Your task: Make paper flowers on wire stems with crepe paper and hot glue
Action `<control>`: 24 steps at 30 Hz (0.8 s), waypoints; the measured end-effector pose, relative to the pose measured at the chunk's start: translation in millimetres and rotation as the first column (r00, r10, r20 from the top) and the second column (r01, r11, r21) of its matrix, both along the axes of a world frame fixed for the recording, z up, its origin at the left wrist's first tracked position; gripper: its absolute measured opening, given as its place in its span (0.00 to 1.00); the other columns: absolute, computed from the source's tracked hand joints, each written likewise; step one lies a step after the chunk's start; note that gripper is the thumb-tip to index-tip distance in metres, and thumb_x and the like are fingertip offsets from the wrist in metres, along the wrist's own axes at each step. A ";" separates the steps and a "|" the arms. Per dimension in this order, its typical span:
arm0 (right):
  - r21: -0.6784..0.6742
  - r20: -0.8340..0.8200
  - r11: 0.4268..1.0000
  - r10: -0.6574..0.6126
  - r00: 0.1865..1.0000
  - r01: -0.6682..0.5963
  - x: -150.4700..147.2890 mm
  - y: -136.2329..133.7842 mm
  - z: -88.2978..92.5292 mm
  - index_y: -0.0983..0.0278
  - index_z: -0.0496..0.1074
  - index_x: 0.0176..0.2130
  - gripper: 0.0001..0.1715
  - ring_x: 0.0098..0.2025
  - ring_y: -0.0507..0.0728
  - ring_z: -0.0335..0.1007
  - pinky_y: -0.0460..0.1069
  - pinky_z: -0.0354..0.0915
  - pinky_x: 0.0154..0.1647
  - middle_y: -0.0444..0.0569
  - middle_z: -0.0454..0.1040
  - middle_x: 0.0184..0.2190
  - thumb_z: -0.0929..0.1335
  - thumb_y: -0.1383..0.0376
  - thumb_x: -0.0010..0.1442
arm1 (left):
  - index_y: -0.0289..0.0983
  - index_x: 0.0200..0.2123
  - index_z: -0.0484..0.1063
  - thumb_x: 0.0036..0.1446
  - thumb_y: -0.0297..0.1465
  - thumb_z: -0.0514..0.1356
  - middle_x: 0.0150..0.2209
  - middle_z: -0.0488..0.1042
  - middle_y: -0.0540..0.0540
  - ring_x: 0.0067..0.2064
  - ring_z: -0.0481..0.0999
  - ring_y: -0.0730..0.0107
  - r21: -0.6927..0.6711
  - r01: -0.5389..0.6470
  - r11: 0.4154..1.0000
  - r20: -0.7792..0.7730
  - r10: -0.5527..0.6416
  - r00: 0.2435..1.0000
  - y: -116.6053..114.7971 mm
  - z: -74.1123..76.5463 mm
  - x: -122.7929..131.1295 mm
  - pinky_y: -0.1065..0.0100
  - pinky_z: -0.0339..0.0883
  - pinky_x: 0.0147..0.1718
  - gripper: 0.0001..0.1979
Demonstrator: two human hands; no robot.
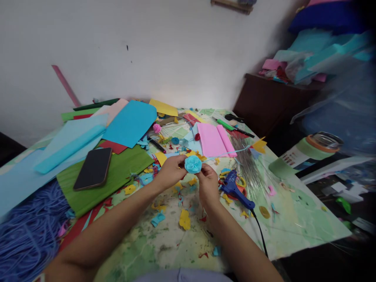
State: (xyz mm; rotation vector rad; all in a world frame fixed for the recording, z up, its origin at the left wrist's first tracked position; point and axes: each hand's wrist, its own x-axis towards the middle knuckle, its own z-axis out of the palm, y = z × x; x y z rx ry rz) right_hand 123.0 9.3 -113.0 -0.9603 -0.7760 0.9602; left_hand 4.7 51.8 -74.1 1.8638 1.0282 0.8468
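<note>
A light-blue paper flower (193,164) is held up over the table between both hands. My left hand (173,169) pinches its left edge, fingers closed. At its lower right, my right hand (208,179) has its fingers closed on the flower's base, where a thin light-blue stem runs off to the right, ending near a yellow paper piece (259,145). Yellow, blue and red paper scraps lie on the table below the hands. Just right of my right hand is a blue glue gun (235,188) with a black cord.
On the left lie a phone (93,168), green crepe paper (117,172), blue sheets (132,122) and blue yarn (32,231). Pink paper (214,140) and a bundle of wires (249,168) are behind the hands. A green bottle (299,156) stands at the right edge.
</note>
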 end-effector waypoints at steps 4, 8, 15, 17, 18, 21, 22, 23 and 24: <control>0.027 0.033 1.000 -0.017 0.999 0.016 0.3 -0.3 -1.5 0.65 0.70 0.25 0.06 0.29 0.52 0.63 0.49 0.60 0.37 0.42 0.69 0.23 0.70 0.64 0.47 | 0.35 0.20 0.66 0.44 0.23 0.54 0.19 0.66 0.52 0.24 0.64 0.73 0.136 -0.004 0.991 -0.115 0.020 0.993 -3.4 7.3 -1.4 0.73 0.53 0.24 0.04; 0.015 0.061 0.999 -0.048 0.997 0.047 -0.3 -1.1 -2.5 0.65 0.70 0.26 0.06 0.29 0.52 0.63 0.49 0.60 0.37 0.42 0.69 0.23 0.70 0.64 0.48 | 0.35 0.20 0.64 0.48 0.25 0.54 0.19 0.66 0.51 0.25 0.63 0.72 0.209 -0.019 0.978 -0.160 0.053 0.986 -6.0 9.0 0.3 0.73 0.51 0.25 0.06; -0.022 0.081 0.995 -0.097 0.992 0.099 -5.0 -4.6 0.6 0.64 0.69 0.23 0.07 0.27 0.51 0.62 0.48 0.59 0.33 0.42 0.68 0.21 0.69 0.63 0.48 | 0.36 0.22 0.66 0.46 0.22 0.53 0.21 0.66 0.51 0.26 0.63 0.71 0.250 0.005 0.968 -0.126 0.028 0.992 -6.8 5.1 1.0 0.73 0.52 0.26 0.06; -0.023 0.085 0.995 -0.099 0.991 0.102 -4.9 -4.7 1.3 0.64 0.69 0.24 0.07 0.27 0.51 0.61 0.47 0.59 0.33 0.41 0.67 0.21 0.68 0.63 0.49 | 0.36 0.22 0.66 0.46 0.22 0.53 0.21 0.66 0.51 0.25 0.63 0.72 0.246 -0.011 0.969 -0.119 0.042 0.992 -7.1 5.4 0.5 0.73 0.52 0.25 0.06; -0.023 0.087 0.995 -0.099 0.991 0.101 -4.4 -4.5 1.5 0.64 0.69 0.24 0.07 0.27 0.51 0.61 0.47 0.59 0.32 0.41 0.67 0.21 0.68 0.63 0.49 | 0.36 0.22 0.66 0.46 0.22 0.53 0.20 0.66 0.51 0.25 0.64 0.72 0.248 -0.017 0.969 -0.112 0.046 0.993 -7.1 5.6 0.4 0.73 0.52 0.25 0.06; -0.026 0.106 0.996 -0.085 0.991 0.088 -1.5 -2.4 1.3 0.64 0.68 0.23 0.08 0.26 0.51 0.60 0.47 0.58 0.32 0.41 0.66 0.20 0.67 0.63 0.50 | 0.36 0.21 0.66 0.46 0.23 0.54 0.19 0.66 0.51 0.23 0.64 0.73 0.195 -0.010 0.981 -0.078 0.025 0.997 -6.9 5.7 0.9 0.73 0.53 0.24 0.06; -0.027 0.113 0.996 -0.077 0.991 0.081 -0.2 -1.5 0.9 0.64 0.68 0.23 0.08 0.26 0.51 0.59 0.47 0.58 0.31 0.40 0.65 0.20 0.67 0.62 0.50 | 0.36 0.21 0.66 0.46 0.23 0.53 0.18 0.65 0.52 0.22 0.63 0.73 0.151 -0.005 0.989 -0.066 0.016 0.998 -6.9 5.4 1.3 0.73 0.52 0.23 0.06; -0.028 0.121 0.997 -0.068 0.990 0.071 0.9 -0.8 0.5 0.64 0.68 0.23 0.08 0.26 0.51 0.59 0.47 0.58 0.32 0.40 0.65 0.20 0.67 0.62 0.50 | 0.36 0.21 0.65 0.47 0.24 0.53 0.17 0.64 0.53 0.20 0.62 0.74 0.108 -0.005 0.994 -0.055 0.011 0.998 -6.9 4.9 1.8 0.74 0.52 0.22 0.05; -0.027 0.130 0.998 -0.056 0.990 0.060 1.9 -0.1 0.1 0.64 0.68 0.24 0.08 0.26 0.51 0.59 0.47 0.58 0.32 0.41 0.66 0.21 0.67 0.62 0.50 | 0.36 0.21 0.65 0.47 0.24 0.54 0.16 0.64 0.53 0.20 0.62 0.75 0.075 -0.010 0.997 -0.049 0.014 0.999 -7.0 4.2 2.3 0.74 0.51 0.21 0.05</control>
